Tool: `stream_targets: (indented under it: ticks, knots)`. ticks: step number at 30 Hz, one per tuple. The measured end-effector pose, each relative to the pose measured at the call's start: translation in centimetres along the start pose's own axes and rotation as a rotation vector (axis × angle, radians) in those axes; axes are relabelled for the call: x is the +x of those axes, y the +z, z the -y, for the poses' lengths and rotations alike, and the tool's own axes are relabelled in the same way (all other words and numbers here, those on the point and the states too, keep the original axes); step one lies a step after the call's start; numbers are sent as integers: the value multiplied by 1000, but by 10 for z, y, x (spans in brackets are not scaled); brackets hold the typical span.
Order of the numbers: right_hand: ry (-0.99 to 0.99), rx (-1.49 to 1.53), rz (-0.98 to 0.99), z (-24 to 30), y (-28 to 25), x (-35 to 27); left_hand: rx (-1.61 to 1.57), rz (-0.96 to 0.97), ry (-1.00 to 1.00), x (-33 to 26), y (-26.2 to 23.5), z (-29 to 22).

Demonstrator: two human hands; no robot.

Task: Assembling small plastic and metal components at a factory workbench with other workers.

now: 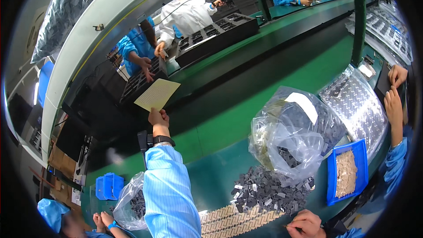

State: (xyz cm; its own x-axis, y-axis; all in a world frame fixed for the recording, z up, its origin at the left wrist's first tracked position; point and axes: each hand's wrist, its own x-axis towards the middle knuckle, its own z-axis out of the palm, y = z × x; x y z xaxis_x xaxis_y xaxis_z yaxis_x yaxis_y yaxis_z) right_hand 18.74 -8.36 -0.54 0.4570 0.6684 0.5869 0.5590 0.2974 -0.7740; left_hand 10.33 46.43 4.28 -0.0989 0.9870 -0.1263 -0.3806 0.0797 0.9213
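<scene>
My left hand [158,117], its arm stretched far forward, grips the lower edge of a pale yellow sheet [157,93] with rows of fine marks. The sheet is raised over the green conveyor belt, tilted toward the far side. At the lower edge my right hand [306,224] has its fingers pinched together; anything between them is too small to make out. Close to it lies a heap of small dark grey pieces [269,191]. A tan sheet with a dark repeating pattern [238,221] lies beside the heap, partly hidden by my left sleeve.
An open clear bag [286,136] of dark pieces stands behind the heap. A blue tray [365,167] holds tan pieces. Silvery packaging [354,105] lies farther right. Co-workers' hands [394,92] are at the right, others at lower left and across the belt [264,88].
</scene>
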Motion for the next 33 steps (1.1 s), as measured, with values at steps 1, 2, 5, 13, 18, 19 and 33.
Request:
stream_targets:
  ticks: [1, 2, 5, 13, 18, 19, 33]
  knots:
    - [-1, -1, 4, 0, -1, 0, -19, 27, 18, 6, -2, 1]
    - [-8, -9, 11, 0, -1, 0, -38, 53, 36, 10, -3, 2]
    - [-3, -28, 23, 1, -1, 1, -56, 69, 36, 12, -3, 4]
    - [36, -92, 12, 5, 0, -7, -131, 259, -8, 30, -6, 11]
    - [-11, -85, 23, -20, 4, -19, 30, 367, -189, 24, -10, -16]
    - [6, -112, 17, -20, 5, -18, 302, 279, 80, -8, 10, -15]
    - [26, -53, -163, -20, 4, -19, 1320, 1587, 1079, -340, -100, -13]
